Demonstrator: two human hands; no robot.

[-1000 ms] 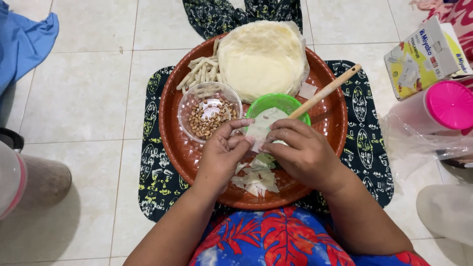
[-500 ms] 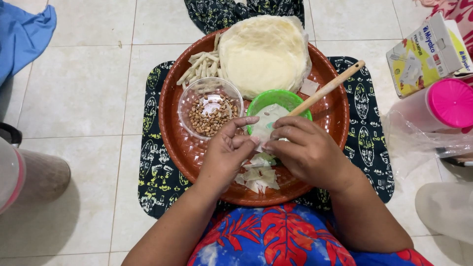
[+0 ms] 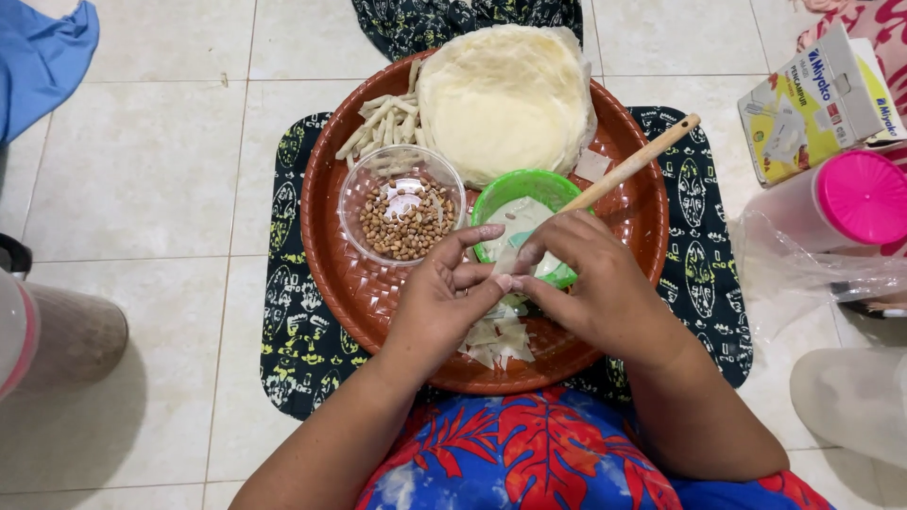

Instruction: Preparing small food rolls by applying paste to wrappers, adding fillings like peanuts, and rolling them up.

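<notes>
Your left hand (image 3: 436,300) & right hand (image 3: 590,283) meet fingertip to fingertip, pinching 1 thin, pale wrapper piece (image 3: 507,263) btwn them, just over the green plastic bowl (image 3: 510,192). Below lie cut wrapper scraps (image 3: 496,340) on the round, woven-textured brown tray (image 3: 350,283). Clear bowl of peanuts (image 3: 404,215) sits beside your left hand.

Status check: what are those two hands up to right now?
Left hand and right hand pinch small white wrapper strip. Over round reddish-brown woven tray. Nothing blocking.
</notes>
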